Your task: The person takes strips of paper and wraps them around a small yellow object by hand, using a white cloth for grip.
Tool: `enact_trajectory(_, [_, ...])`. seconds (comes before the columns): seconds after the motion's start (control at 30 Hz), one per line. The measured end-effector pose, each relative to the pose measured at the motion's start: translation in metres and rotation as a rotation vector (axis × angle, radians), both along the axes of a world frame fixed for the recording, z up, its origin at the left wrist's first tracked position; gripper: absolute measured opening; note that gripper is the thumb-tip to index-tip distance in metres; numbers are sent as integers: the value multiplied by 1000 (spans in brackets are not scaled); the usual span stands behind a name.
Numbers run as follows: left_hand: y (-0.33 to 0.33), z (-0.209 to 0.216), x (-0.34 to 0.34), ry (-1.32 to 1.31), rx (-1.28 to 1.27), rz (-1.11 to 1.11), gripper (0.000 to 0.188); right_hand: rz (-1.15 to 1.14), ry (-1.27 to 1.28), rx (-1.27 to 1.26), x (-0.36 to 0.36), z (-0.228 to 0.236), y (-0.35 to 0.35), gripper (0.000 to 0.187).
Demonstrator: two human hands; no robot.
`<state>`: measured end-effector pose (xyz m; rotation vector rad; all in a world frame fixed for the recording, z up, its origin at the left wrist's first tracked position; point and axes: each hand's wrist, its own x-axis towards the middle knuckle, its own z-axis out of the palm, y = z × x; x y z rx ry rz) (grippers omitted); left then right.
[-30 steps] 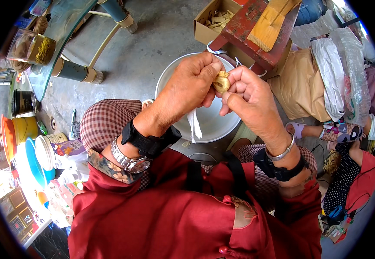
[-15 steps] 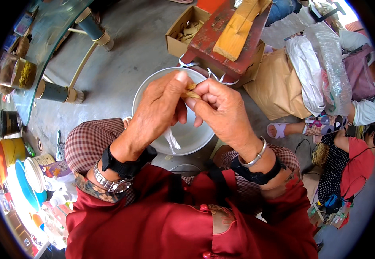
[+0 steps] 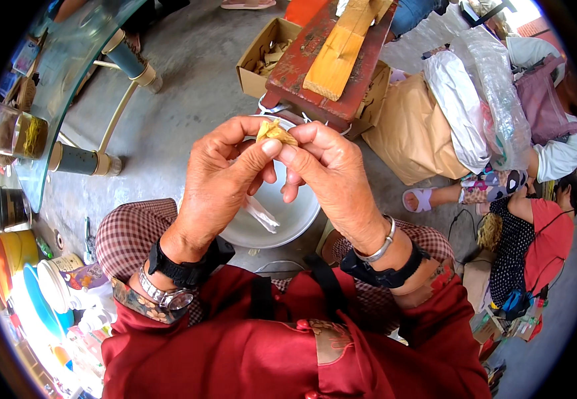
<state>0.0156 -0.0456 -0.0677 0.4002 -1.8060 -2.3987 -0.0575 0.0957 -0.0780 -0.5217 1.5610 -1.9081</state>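
Note:
Between my fingertips is a small yellow-tan piece (image 3: 276,132), folded and crumpled, its material hard to make out. The thumb and fingers of my left hand (image 3: 215,173) pinch it from the left, and my right hand (image 3: 335,176) closes on its right end with thumb and forefinger. A limp white strip (image 3: 260,214) hangs below my left hand; its upper end is hidden. Under both hands sits a wide white basin (image 3: 305,231), partly covered by them.
Beyond the basin stands a red bench (image 3: 295,72) bearing a yellow wooden block (image 3: 332,70). A cardboard box (image 3: 250,78) of tan pieces adjoins it. To the right are a brown sack (image 3: 408,136) and another person's sandalled foot (image 3: 421,199); a glass table (image 3: 69,73) is left.
My left hand has turned and lowered slightly, so more of the yellow-tan piece shows above the thumbs. The white strip has swung sideways. The whole view has shifted a little.

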Motion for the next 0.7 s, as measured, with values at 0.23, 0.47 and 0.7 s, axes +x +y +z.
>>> enact_trajectory(0.23, [1, -2, 2, 92, 142, 59, 18, -1, -101, -55, 4, 3, 0, 15])
enact_trajectory(0.47, [2, -3, 0, 140, 168, 25, 27, 62, -359, -61, 3, -1, 4, 25])
enact_trajectory(0.7, [1, -3, -1, 180, 204, -144, 29, 23, -419, -69, 2, 0, 6, 25])
